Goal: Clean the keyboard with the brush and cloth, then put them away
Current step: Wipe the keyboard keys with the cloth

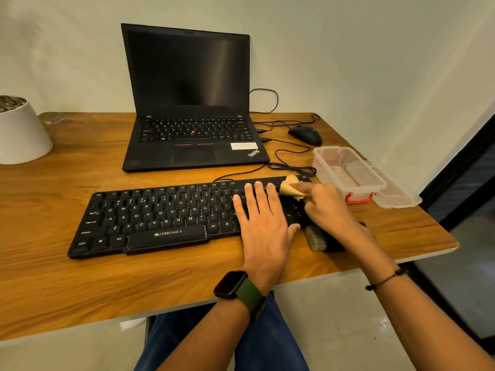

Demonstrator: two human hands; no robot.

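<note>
Wiping the far right end of the keyboard point(160, 218), my right hand point(325, 203) pinches a bunched yellow cloth point(290, 187) between curled fingers and presses it on the keys near the upper right corner, while my left hand point(263, 223) lies flat beside it, fingers straight and spread over the keys, steadying the board on the wooden desk point(80, 277). The keyboard's long axis runs left to right across the desk, so the unwiped run of keys lies to the left of the cloth, under and beyond the bracing hand. The brush point(320, 238) rests on the desk just beside the keyboard's near right corner, partly hidden under my right wrist, bristles towards the keyboard. The clear storage box point(348, 170) stands open just right of the cloth, its lid point(396, 196) alongside; my right hand is the nearer to both, which I judge suits the putting-away.
</note>
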